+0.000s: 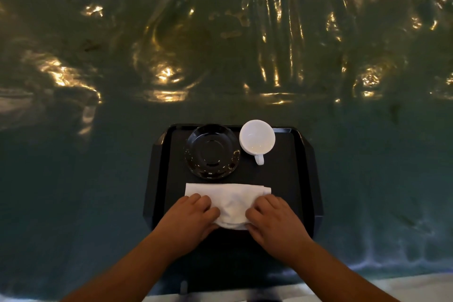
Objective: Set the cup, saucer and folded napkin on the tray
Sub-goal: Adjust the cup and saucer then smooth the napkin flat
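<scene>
On the black tray (pixel 304 179), napkin (pixel 232 197) lies under both hands' fingers (pixel 263 203)

Setting: a dining or food-service area, type not certain. Evidence — a broad table (pixel 220 56) under a green cloth sealed beneath wrinkled clear plastic sheeting (pixel 282 39) that reflects warm, dim overhead lighting. A black serving tray (pixel 304 179) of the cafeteria kind sits at the near edge — consistent with a restaurant or café.
</scene>
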A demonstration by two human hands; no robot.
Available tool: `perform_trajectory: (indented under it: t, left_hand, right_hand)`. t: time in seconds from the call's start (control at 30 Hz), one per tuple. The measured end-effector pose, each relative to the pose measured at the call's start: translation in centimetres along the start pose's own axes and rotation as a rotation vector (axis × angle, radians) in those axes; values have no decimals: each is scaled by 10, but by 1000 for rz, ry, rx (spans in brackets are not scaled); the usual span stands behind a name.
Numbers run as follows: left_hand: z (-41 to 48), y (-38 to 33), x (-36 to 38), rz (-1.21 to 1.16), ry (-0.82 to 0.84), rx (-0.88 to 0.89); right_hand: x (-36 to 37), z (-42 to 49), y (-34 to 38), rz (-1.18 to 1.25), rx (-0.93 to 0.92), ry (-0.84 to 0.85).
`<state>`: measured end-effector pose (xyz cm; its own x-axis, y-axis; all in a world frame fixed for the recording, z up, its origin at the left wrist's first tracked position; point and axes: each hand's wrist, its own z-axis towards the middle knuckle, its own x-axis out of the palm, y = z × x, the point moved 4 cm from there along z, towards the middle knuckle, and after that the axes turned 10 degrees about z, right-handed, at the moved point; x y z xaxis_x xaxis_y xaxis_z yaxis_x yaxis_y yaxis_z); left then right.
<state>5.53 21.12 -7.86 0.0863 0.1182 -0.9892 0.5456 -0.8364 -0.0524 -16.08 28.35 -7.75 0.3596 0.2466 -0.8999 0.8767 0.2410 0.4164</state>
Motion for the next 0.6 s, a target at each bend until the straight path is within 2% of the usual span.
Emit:
perform_trajectory:
  t: [0.3,0.47,0.6]
  left_hand:
    - [-1,3,-8,-57,-91,-104]
    - [-1,3,-2,-30,-27,-87]
    - [5,2,-1,-1,-20,-151]
  right_hand:
    - [-12,4,8,45,69,-56]
    - [1,11,4,7,28,78]
    - [-1,19,-6,2,46,80]
